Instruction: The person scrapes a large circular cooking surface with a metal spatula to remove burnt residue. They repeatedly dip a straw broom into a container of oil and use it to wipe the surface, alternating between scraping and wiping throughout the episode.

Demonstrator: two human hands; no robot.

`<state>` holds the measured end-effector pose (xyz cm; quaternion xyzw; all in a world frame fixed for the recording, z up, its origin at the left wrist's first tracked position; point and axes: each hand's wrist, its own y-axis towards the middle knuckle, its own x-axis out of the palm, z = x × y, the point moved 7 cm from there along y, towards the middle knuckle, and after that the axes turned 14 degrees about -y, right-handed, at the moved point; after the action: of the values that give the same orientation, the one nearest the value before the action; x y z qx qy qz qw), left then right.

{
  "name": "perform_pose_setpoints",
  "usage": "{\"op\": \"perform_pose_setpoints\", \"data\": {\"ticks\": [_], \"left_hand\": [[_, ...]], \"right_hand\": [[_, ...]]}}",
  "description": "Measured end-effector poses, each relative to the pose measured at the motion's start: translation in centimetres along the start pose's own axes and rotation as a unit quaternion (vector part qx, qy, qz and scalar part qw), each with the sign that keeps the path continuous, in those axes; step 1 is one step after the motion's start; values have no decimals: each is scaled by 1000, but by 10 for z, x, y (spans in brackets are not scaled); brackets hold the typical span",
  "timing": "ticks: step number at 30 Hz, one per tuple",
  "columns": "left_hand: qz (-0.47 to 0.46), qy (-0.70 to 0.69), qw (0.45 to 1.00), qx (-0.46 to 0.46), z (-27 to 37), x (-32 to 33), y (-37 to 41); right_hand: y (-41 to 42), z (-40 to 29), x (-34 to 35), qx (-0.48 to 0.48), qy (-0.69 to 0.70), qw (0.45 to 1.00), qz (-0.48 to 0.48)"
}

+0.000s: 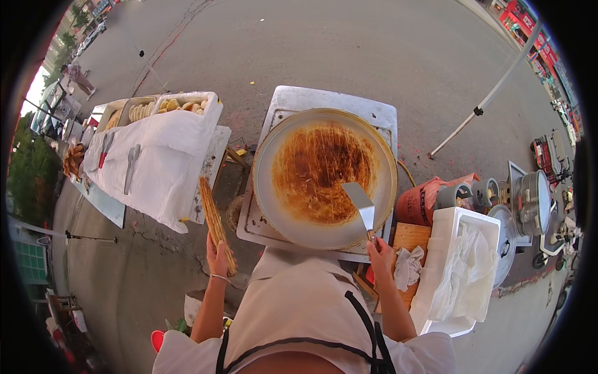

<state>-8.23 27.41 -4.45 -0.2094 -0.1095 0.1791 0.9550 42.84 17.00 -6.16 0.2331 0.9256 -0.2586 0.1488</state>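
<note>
In front of me a large round flat pan (308,173) rests on a metal-topped stand (303,97). Its middle is browned and streaked, and its outer ring is grey. My right hand (382,255) grips the handle of a metal spatula (359,198) at the pan's near right edge. The wide blade lies over the browned area; whether it touches the pan is hard to tell. To the left of the stand, my left hand (218,256) is closed around a long straw-coloured bundle (214,215), apparently a straw brush, held clear of the pan.
At left a table bears a white cloth (161,140), tongs (132,168) and trays of flat breads (182,105). On the right stand a white foam box (425,280), a crumpled cloth (409,269), gas cylinders (453,194) and a steamer pot (532,203). A slanted pole (495,93) meets the ground ahead right.
</note>
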Motion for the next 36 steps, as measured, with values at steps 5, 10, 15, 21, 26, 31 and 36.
{"op": "perform_pose_setpoints", "data": {"ticks": [5,10,15,21,26,31,36], "left_hand": [[64,-17,996,51,-20,-30,-25],[138,-73,988,23,-30,-40,-80],[225,-91,970,29,-63,-62,-131],[269,-120,956,2,-98,-81,-159],[294,-144,945,-23,-124,-107,-139],[299,-204,930,-59,-153,-142,-100],[322,-218,911,-136,-182,-174,-79]], "right_hand": [[30,-11,5,-33,-67,995,-65],[58,-13,11,-118,-132,979,-99],[84,-20,21,-158,-161,962,-150],[98,-33,31,-178,-172,956,-160],[87,-38,26,-180,-187,959,-118],[56,-34,13,-181,-208,957,-94],[37,-11,1,-187,-200,960,-59]]}}
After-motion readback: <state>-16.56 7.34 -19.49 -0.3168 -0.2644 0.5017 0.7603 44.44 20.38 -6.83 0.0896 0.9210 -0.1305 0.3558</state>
